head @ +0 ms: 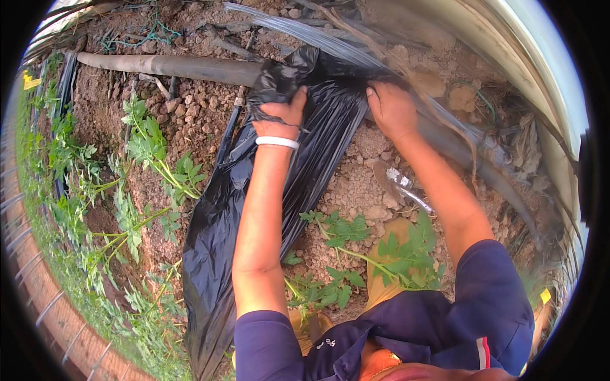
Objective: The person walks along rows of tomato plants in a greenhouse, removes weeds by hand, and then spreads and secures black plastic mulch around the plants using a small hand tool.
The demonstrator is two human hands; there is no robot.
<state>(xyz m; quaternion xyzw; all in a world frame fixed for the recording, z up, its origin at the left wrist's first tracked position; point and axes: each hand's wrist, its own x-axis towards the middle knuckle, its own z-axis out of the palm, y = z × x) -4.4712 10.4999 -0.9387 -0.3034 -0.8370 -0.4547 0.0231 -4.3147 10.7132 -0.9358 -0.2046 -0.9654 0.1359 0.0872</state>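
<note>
Both hands are at the upper middle, at the far end of a long sheet of black plastic film. My left hand, below a white wristband, grips a bunched part of the film, which covers most of its fingers. On the film's right edge lies my right hand, thumb apart; its fingertips are hidden at the film, so its hold is unclear. The film stretches in tight folds between the hands and runs down past my left arm. Beneath its far end passes a thick dark pipe.
A trowel-like metal tool lies on the soil by my right forearm. Tomato-like plants grow left of the film, and others close to my body. Clear plastic film, dry stems and a pale sheet wall border the upper right.
</note>
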